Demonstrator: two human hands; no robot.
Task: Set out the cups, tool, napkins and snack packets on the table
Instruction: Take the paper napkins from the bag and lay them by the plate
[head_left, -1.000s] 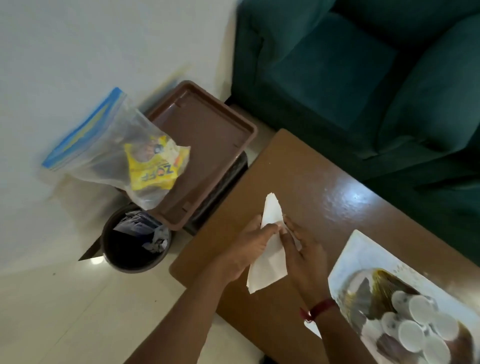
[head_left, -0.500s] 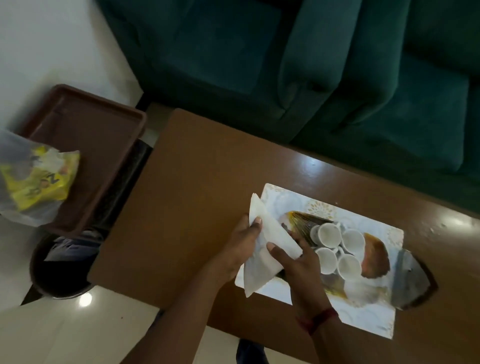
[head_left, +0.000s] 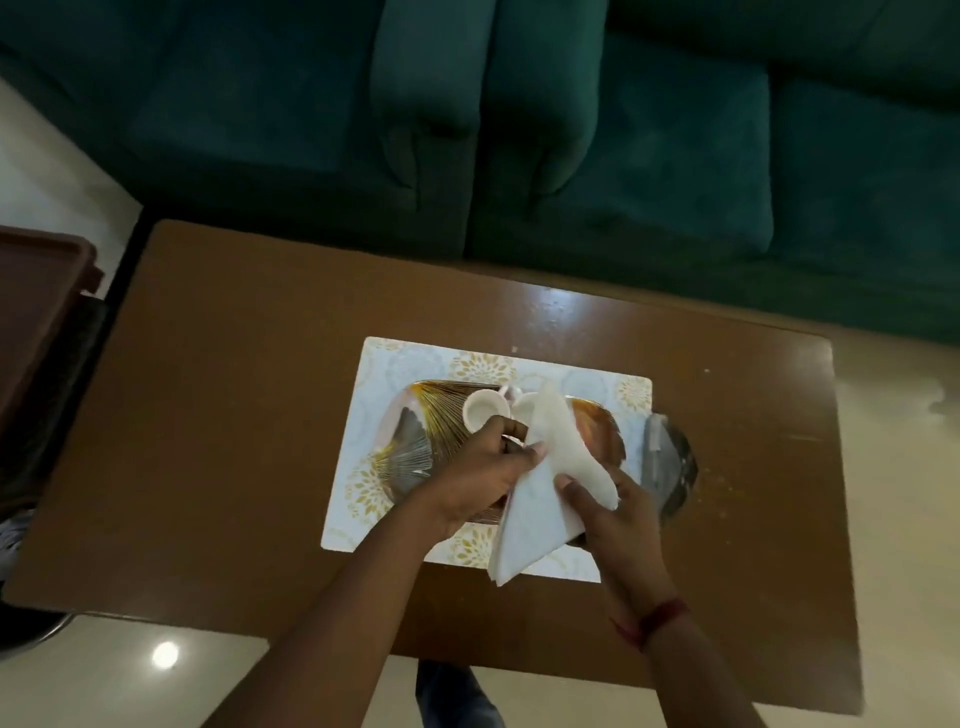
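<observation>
Both forearms are reaching in from the near edge of the frame and converging over the middle of the brown table (head_left: 223, 415). The left hand (head_left: 478, 467) is lying palm down, knuckles raised, with its fingers curled and its fingertips pressing against the left edge of a folded white napkin (head_left: 535, 499). The right hand (head_left: 613, 514) is sitting opposite, fingers curled and pinching the napkin's right side, the paper wrapping over the top of the fingers. A red thread band (head_left: 657, 621) is circling the right wrist.

The napkin is standing tilted between the two hands, its narrow end pointing away from the person and its broad lower corner hanging toward the near edge of a white placemat (head_left: 384, 364) with gold flower prints. It is hovering above a glossy tray (head_left: 415, 441) with a gold line pattern, which is resting on the placemat.

White cups (head_left: 483, 410) are sitting on the tray just beyond the left hand's fingertips; one shows clearly, rim facing up, and parts of others are showing beside it, the remainder hidden by the napkin and hands. A dark grey curved object (head_left: 670, 467) is lying at the right end of the tray; its nature cannot be told.

A green sofa (head_left: 623, 156) is standing behind the table. A brown bin lid (head_left: 36, 312) is showing at the left edge.

No brand, label or writing is legible on any item in view.
</observation>
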